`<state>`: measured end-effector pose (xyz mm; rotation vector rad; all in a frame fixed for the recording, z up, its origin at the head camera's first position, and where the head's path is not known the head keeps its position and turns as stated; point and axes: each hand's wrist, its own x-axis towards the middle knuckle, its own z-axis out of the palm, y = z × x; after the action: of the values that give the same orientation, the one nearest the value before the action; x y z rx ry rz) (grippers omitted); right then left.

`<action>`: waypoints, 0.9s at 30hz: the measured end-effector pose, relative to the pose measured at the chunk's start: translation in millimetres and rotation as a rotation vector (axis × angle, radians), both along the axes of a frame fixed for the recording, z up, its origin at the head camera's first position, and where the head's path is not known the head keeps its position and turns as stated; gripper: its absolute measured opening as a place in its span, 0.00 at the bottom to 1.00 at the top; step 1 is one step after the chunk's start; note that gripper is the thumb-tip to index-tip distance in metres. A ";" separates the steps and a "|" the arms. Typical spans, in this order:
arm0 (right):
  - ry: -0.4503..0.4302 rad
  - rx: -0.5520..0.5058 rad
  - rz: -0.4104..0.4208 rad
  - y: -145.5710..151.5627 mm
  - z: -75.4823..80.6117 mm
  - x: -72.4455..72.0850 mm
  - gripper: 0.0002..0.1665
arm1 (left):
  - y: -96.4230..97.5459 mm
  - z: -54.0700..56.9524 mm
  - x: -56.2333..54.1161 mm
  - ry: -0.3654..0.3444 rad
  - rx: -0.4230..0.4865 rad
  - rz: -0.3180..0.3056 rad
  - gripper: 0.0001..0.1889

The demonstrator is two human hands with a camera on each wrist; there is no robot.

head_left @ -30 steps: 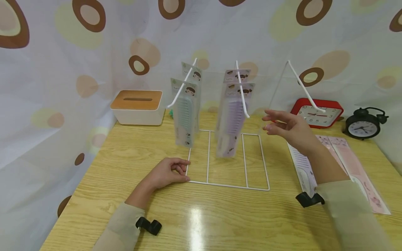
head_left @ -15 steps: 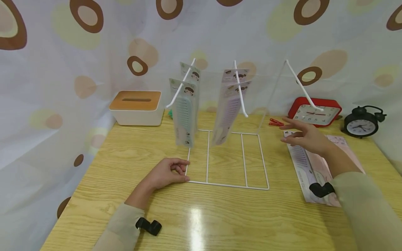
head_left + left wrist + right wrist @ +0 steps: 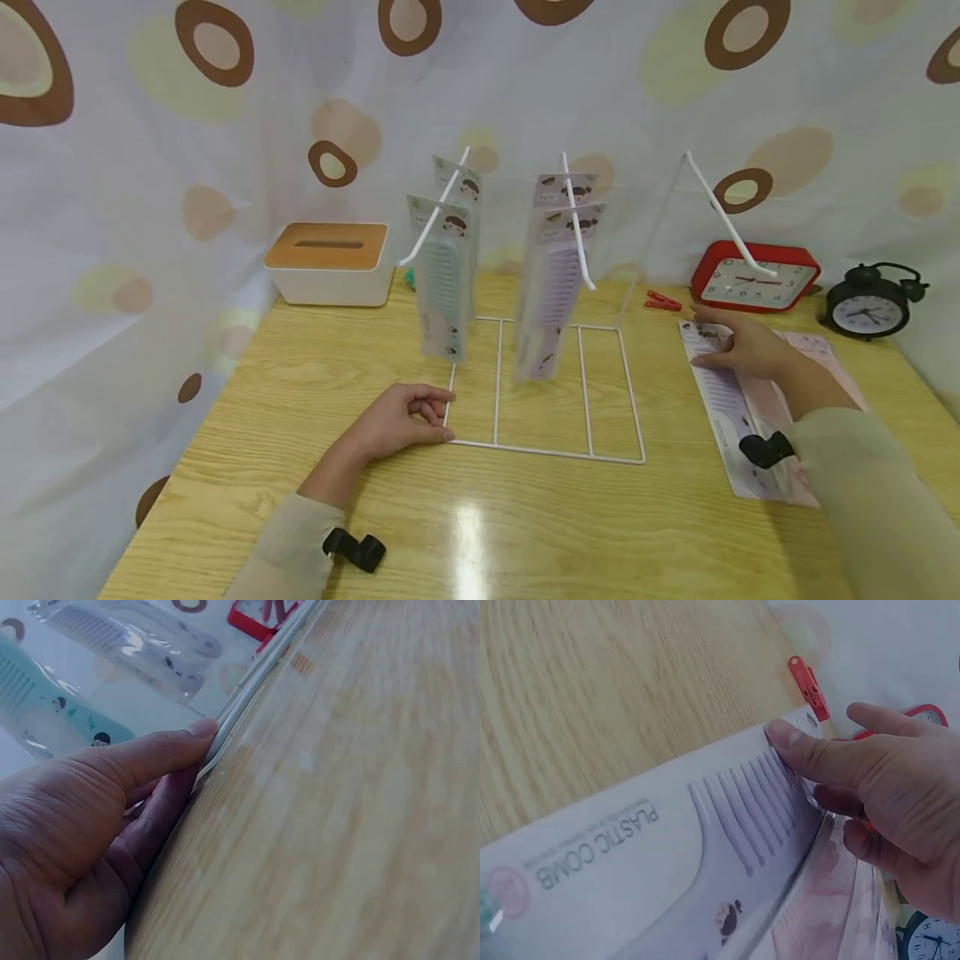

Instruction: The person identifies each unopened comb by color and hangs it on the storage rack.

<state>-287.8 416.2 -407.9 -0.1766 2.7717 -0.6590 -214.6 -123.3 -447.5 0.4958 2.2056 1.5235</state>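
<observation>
White wire rack (image 3: 540, 450) with hanging comb packs (image 3: 441, 283), two hands attending.
Thin bars, bent hooks, on wood-grain table (image 3: 570, 533); left hand (image 3: 401, 421) pinches near-left corner. Flat, glossy purple comb pack (image 3: 724, 408), lying right: right hand (image 3: 750, 348) over far end, fingers apart, thumb at left edge; whether gripping, cannot tell. Pack partly hidden.

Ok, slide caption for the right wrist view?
Right hand over one end of a packaged purple comb, thumb at its edge, red clip nearby.
</observation>
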 end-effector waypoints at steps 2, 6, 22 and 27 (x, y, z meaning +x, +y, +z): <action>0.003 -0.002 -0.002 0.8 -3.4 -0.6 0.65 | 0.4 -0.6 0.5 -0.002 -0.005 0.003 0.29; 0.022 -0.020 -0.047 -1.2 -7.8 -0.5 0.70 | 0.5 -1.8 0.0 0.007 -0.008 0.006 0.29; 0.201 -0.667 -0.492 -28.1 9.0 32.3 0.39 | 0.4 -1.2 -1.6 0.010 -0.009 0.002 0.28; 0.241 -1.093 -0.529 -41.5 36.6 52.8 0.37 | -0.2 -2.4 -0.3 0.002 -0.006 0.000 0.28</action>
<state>-234.9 374.7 -371.3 0.2953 2.3089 -2.3421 -214.9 -123.5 -450.0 0.4955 2.2106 1.5164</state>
